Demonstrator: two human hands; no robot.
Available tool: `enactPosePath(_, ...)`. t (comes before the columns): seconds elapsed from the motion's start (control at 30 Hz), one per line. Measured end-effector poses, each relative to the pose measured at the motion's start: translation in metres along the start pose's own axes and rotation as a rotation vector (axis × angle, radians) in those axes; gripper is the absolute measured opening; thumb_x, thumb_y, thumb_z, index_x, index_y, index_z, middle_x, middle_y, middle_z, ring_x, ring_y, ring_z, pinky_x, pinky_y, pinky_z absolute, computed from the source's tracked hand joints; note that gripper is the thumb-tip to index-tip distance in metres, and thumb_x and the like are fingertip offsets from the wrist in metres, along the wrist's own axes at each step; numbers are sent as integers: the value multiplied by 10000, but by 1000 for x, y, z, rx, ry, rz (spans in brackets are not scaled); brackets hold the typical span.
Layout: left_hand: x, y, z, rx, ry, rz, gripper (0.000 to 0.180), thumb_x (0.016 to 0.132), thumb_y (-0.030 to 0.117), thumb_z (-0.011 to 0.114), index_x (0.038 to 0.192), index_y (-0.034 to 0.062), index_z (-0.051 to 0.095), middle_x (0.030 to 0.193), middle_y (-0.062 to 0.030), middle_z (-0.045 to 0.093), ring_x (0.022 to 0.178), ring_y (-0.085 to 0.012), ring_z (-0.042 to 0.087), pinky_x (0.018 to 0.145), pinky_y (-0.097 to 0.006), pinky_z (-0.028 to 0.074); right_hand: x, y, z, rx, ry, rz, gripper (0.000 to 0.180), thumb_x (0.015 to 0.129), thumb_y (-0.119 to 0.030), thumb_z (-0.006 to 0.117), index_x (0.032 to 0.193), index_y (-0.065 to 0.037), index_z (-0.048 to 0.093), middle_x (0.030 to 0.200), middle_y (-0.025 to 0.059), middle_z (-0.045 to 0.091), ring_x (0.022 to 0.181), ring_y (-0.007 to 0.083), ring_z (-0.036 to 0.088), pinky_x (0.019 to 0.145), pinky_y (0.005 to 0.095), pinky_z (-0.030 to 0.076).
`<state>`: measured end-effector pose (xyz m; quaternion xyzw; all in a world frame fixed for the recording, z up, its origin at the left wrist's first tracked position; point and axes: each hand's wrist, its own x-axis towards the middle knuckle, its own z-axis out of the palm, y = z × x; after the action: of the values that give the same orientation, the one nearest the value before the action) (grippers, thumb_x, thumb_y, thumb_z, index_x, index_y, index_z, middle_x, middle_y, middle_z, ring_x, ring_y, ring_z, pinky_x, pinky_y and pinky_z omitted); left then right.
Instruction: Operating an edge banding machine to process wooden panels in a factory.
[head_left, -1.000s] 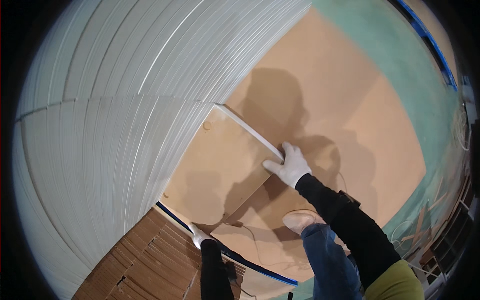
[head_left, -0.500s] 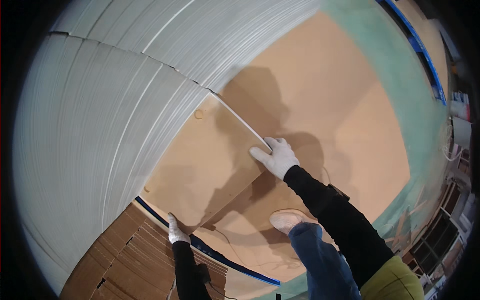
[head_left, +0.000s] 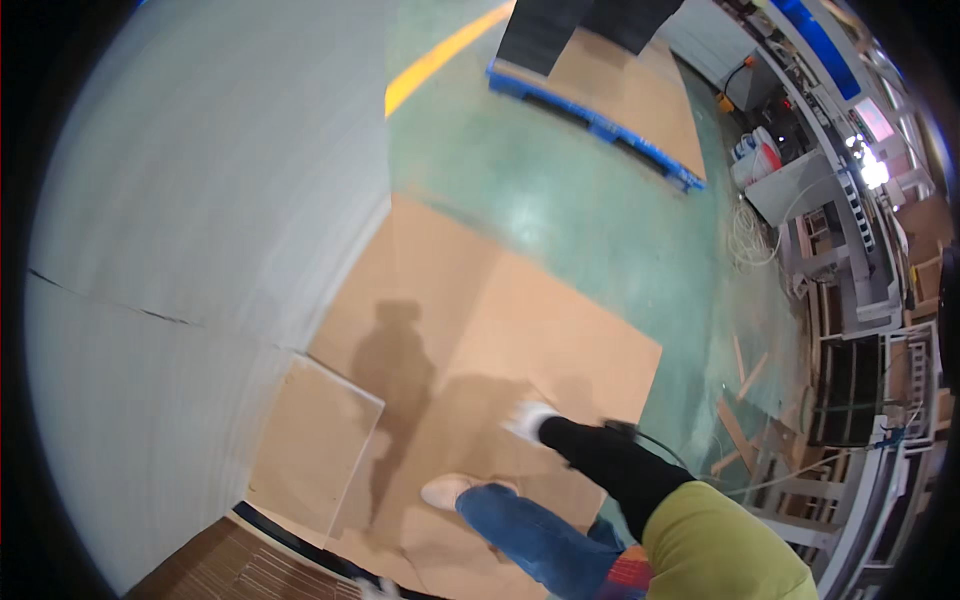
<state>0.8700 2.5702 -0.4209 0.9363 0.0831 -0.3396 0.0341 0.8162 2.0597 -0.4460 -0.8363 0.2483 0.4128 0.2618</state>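
My right hand [head_left: 530, 422], in a white glove, hangs over the tan sheet and is apart from the panel. Motion smears its fingers. Only a blurred bit of my left hand [head_left: 378, 590] shows at the lower edge, beside a dark blue strip [head_left: 290, 540]; its fingers cannot be made out. A flat tan panel [head_left: 310, 440] with a pale edge lies against the tall stack of whitish sheets [head_left: 190, 220] on the left. Neither hand touches this panel as far as I see.
Under my feet spreads a large tan sheet [head_left: 540, 340] on a green floor [head_left: 480, 180]. A blue pallet [head_left: 600, 130] with dark upright pieces stands ahead. Wood scraps [head_left: 738, 435], coiled cable [head_left: 748, 235] and racks [head_left: 850, 390] line the right. Brown corrugated cardboard [head_left: 200, 565] lies lower left.
My view has swung to the right and up. Both hands have come off the panel; the right has moved away from its edge, the left has dropped to the lower rim.
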Motion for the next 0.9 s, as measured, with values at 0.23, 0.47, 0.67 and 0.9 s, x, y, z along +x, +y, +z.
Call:
enactPosePath(0.23, -285, 53, 24, -225, -267, 236, 557, 884, 337, 606, 1272, -44, 486, 1253, -214, 561, 1179, -323, 525, 986, -374, 412, -385, 286, 28, 203, -110, 569, 507, 859, -440, 471, 1146, -50, 621, 1192, 162, 602, 1105, 287, 577, 929, 367, 448)
enactPosePath(0.47, -440, 187, -14, -261, -111, 415, 515, 894, 325, 577, 1265, -26, 507, 1253, -217, 558, 1182, -317, 525, 996, -372, 404, -521, 420, 73, 565, 48, 709, 540, 781, -493, 554, 1051, -41, 675, 1120, 199, 629, 1076, 340, 585, 902, 409, 465)
enactPosePath(0.67, -524, 322, -32, -304, -35, 641, 501, 904, 309, 556, 1274, -25, 503, 1248, -222, 558, 1185, -321, 522, 1008, -362, 397, -518, 540, 6, 589, 298, 615, 603, 856, -529, 459, 1028, 11, 664, 1041, 233, 645, 1050, 366, 591, 894, 423, 461)
enactPosePath(0.9, -605, 637, 44, -538, -33, 996, 433, 906, 213, 568, 1264, -26, 518, 1279, -190, 546, 1203, -279, 511, 1033, -342, 384, -529, 758, -48, 400, 541, 641, 666, 845, -636, 394, 921, -53, 706, 804, 134, 698, 840, 311, 660, 819, 425, 493)
